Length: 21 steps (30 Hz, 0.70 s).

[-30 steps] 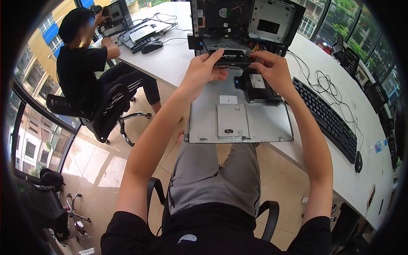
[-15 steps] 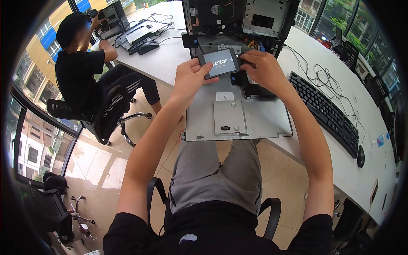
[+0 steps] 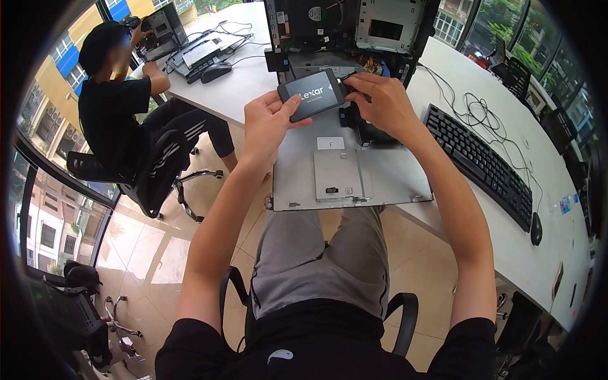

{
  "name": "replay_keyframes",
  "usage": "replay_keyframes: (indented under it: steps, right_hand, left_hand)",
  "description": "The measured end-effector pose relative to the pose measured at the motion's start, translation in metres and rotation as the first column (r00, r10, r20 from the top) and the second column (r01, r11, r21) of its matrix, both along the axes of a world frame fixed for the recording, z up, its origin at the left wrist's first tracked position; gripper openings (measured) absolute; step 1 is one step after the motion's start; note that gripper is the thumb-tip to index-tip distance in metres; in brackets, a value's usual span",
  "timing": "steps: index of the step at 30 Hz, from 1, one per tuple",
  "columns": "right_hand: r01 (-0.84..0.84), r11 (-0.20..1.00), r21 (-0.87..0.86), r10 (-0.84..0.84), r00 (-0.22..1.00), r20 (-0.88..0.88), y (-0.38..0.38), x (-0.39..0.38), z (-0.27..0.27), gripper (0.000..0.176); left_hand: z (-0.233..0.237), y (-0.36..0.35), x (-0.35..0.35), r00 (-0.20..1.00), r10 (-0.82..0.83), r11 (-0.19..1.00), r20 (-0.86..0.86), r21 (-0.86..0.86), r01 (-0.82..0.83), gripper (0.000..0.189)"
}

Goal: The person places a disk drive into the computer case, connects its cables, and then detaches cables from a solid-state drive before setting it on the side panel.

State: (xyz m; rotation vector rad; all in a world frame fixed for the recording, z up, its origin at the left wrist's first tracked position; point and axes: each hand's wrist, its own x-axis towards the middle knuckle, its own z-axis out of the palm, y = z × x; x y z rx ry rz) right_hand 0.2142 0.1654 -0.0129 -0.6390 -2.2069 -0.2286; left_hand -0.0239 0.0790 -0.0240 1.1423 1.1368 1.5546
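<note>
A dark Lexar drive [image 3: 311,97] is held face up over the opened computer case [image 3: 386,19]. My left hand [image 3: 269,121] grips its left end, thumb on the label. At the drive's right end, the fingers of my right hand [image 3: 382,104] are pinched around a small dark connector [image 3: 346,83], partly hidden by the fingertips. Whether the connector is fully seated cannot be made out. Below both hands lies the case's metal side panel [image 3: 392,177], bearing a white sticker marked 3.
A black keyboard [image 3: 481,166], a mouse [image 3: 536,229] and tangled cables are on the white table [image 3: 551,272] at right. At upper left, another person [image 3: 114,107] sits handling a second computer case [image 3: 163,30], near another mouse [image 3: 216,72].
Both hands and the drive have shifted slightly left in view, and the whole scene has moved a little the same way. The holds look unchanged.
</note>
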Motion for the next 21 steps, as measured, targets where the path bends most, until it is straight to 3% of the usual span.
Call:
replay_keyframes:
  steps: [3, 6, 7, 9, 12, 16, 19, 21]
  right_hand:
    - [-0.022, 0.999, 0.05, 0.023, 1.0, -0.019, 0.006, 0.002, -0.005, 0.024]
    - [0.138, 0.99, -0.028, -0.141, 0.982, -0.127, 0.029, 0.04, 0.006, 0.024]
    - [0.208, 0.967, -0.148, -0.233, 0.957, -0.175, 0.029, 0.049, 0.008, 0.026]
    - [0.163, 0.937, -0.31, -0.205, 0.973, -0.109, 0.022, 0.04, 0.01, 0.034]
    - [0.046, 0.984, -0.17, -0.059, 0.995, -0.074, 0.017, 0.011, -0.001, 0.042]
    - [0.003, 0.948, -0.317, -0.041, 0.992, -0.116, -0.006, -0.004, 0.012, 0.051]
    - [0.031, 0.957, -0.29, -0.08, 0.984, -0.159, -0.016, -0.007, 0.019, 0.052]
    - [0.015, 0.969, -0.247, -0.034, 0.997, -0.075, -0.032, -0.009, 0.03, 0.049]
  left_hand:
    - [-0.002, -0.001, -0.002, 0.998, 0.048, 0.997, -0.032, 0.057, -0.046, 0.025]
    - [0.006, -0.011, -0.033, 0.987, 0.155, 0.983, -0.036, 0.101, -0.151, 0.026]
    - [0.006, -0.011, -0.047, 0.981, 0.195, 0.972, -0.019, 0.134, -0.191, 0.027]
    - [0.005, -0.015, -0.051, 0.988, 0.15, 0.974, 0.02, 0.168, -0.151, 0.027]
    - [0.01, -0.017, -0.041, 0.997, 0.079, 0.982, 0.014, 0.172, -0.081, 0.028]
    - [0.0, -0.02, -0.036, 1.0, 0.03, 0.992, 0.001, 0.125, -0.03, 0.029]
    - [-0.006, -0.022, -0.036, 0.999, 0.034, 0.996, -0.005, 0.079, -0.033, 0.029]
    - [-0.01, -0.021, -0.036, 1.0, 0.019, 0.997, -0.009, 0.081, -0.018, 0.03]
